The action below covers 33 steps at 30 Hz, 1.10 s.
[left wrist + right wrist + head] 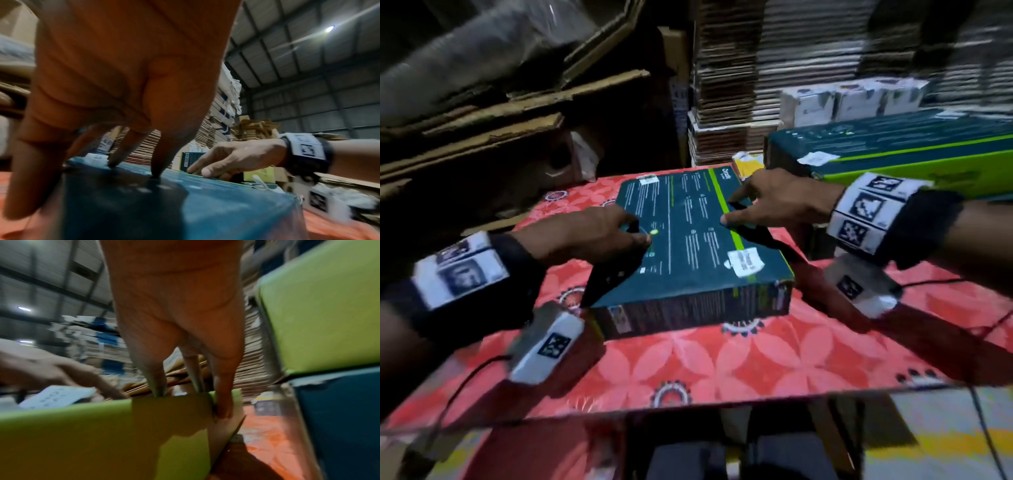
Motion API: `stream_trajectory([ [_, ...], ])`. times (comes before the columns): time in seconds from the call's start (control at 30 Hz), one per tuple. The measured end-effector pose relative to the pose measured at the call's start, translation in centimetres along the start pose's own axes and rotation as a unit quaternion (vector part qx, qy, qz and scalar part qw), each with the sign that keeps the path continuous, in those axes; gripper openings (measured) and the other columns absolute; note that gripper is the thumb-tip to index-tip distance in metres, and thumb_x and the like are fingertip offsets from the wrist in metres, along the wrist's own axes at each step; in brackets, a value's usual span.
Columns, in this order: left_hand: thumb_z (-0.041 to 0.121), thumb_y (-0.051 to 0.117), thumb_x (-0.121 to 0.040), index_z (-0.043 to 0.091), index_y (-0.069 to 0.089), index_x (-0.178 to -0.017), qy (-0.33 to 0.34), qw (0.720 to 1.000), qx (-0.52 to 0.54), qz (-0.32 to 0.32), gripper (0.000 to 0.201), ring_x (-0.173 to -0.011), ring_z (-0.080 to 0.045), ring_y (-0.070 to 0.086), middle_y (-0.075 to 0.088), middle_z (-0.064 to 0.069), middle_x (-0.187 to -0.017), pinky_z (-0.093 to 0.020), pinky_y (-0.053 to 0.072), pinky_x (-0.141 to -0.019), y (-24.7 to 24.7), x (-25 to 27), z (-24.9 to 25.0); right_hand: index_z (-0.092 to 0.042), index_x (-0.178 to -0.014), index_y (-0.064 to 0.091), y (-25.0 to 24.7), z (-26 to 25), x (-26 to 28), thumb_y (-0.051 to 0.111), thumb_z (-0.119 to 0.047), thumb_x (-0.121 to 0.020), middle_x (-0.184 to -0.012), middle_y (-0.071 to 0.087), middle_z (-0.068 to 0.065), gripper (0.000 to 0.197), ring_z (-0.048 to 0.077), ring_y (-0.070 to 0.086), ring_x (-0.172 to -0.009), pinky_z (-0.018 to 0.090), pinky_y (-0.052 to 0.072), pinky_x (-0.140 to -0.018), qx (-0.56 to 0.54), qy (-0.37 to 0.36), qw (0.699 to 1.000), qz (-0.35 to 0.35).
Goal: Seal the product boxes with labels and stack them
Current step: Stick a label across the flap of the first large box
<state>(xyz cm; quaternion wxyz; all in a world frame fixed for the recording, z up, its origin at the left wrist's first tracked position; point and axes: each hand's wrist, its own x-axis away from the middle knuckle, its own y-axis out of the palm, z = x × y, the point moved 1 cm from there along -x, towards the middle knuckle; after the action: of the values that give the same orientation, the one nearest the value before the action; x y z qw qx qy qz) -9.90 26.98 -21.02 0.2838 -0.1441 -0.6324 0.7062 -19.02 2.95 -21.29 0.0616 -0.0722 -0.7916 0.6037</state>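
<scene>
Warehouse bench, red floral covering (756, 356) | left hand (585, 236) and right hand (780, 202): fingers extended, tips pressing box top, gripping nothing | teal product box (688, 240), flat printed cardboard, centre | white labels at 5 (744, 262) and 11 o'clock (647, 179), apparently sealed; stacking pending | stacked boxes (893, 150) at 2 o'clock.

The head view looks forward and down from above the red patterned table (756, 359), taking in both hands and the teal box (688, 246) whole. The left wrist view sits low and close behind the left hand (115, 78), facing across the box top (216, 211) toward the right hand (236, 155). The right wrist view, equally close, looks along the right hand's fingers (222, 386) at the box's green side (82, 434), with the left hand (41, 369) beyond
</scene>
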Motion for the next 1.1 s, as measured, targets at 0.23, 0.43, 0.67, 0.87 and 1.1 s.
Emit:
stream_trajectory([
  [0.23,0.047,0.065,-0.088,0.013,0.073,-0.101,0.019,0.999,0.026,0.027,0.037,-0.098,-0.028,0.069,0.074,-0.01,-0.105,-0.037,0.056,-0.09,1.2,2.4,0.5,-0.019,-0.121,0.074,1.0,-0.8,4.1,0.068,-0.039,-0.094,-0.131,0.067,0.009,0.034,0.023,0.062,-0.116,0.022,0.044,-0.087,-0.021,0.004,0.999,0.048],
  [0.43,0.047,0.051,-0.099,0.013,0.059,-0.131,0.049,0.998,-0.002,0.036,0.047,-0.122,-0.03,0.056,0.06,-0.014,-0.133,-0.034,0.046,-0.1,2.7,4.4,2.8,-0.024,-0.12,0.073,1.4,-0.1,5.6,0.068,-0.039,-0.093,-0.114,0.071,0.01,0.031,0.018,0.064,-0.096,0.02,0.04,-0.074,-0.04,-0.005,0.997,0.061],
  [0.67,0.053,0.06,-0.092,0.017,0.051,-0.145,0.218,0.971,0.092,0.032,0.065,-0.14,-0.021,0.042,0.046,-0.006,-0.149,-0.028,0.03,-0.115,4.8,5.0,6.6,-0.018,-0.112,0.075,1.2,0.7,7.7,0.062,-0.027,-0.099,-0.068,0.056,-0.017,0.019,-0.009,0.053,-0.051,0.005,0.036,-0.047,-0.085,-0.063,0.991,0.078],
  [0.87,0.074,0.051,-0.068,0.032,0.065,-0.127,0.245,0.946,0.191,0.096,0.074,-0.123,-0.009,0.055,0.06,0.012,-0.13,-0.05,0.036,-0.113,6.6,3.6,6.2,-0.019,-0.102,0.076,1.9,-0.1,9.4,0.068,-0.022,-0.091,-0.096,0.076,-0.007,0.015,0.007,0.068,-0.086,0.023,0.051,-0.074,-0.094,-0.124,0.976,0.15],
  [1.1,0.079,0.052,-0.063,0.036,0.068,-0.123,0.239,0.942,0.205,0.111,0.075,-0.125,-0.007,0.054,0.06,0.016,-0.132,-0.052,0.035,-0.113,6.9,3.1,6.0,-0.025,-0.086,0.078,3.4,-1.2,11.3,0.071,-0.029,-0.082,-0.08,0.075,-0.009,0.009,0.004,0.068,-0.074,0.036,0.057,-0.073,-0.093,-0.16,0.969,0.165],
])
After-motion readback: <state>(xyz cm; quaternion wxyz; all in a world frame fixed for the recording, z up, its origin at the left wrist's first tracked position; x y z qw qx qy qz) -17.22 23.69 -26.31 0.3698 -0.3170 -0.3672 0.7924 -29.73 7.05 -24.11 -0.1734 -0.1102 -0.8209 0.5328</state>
